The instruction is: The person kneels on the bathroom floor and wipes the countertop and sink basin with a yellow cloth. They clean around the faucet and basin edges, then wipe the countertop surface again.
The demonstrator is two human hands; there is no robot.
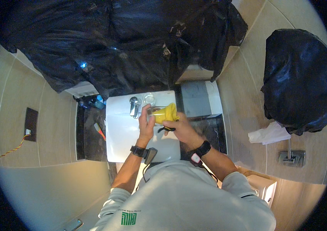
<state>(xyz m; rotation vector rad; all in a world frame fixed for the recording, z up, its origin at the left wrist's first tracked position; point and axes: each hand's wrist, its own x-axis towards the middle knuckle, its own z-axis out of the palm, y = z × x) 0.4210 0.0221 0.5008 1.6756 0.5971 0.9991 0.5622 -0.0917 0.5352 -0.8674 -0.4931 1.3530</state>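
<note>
Over the white ceramic washbasin (pixel 123 138), my left hand (pixel 146 125) grips a clear drinking glass (pixel 153 110) by its closed end. My right hand (pixel 182 130) is on a yellow cloth (pixel 163 115), which is stuffed into the glass and bulges out of its mouth. The glass lies roughly sideways between my hands. A black strap-like piece (pixel 169 128) shows at my right fingers. Just behind, another clear glass (pixel 149 98) stands on the basin's back ledge, to the right of the chrome faucet (pixel 134 106).
A brush with an orange handle (pixel 100 131) lies on the dark counter left of the basin, with bottles (pixel 97 102) behind. A grey-and-white box (pixel 196 98) stands at the right. Black plastic sheeting (pixel 123 43) covers the wall ahead. White paper (pixel 270 134) hangs at the right.
</note>
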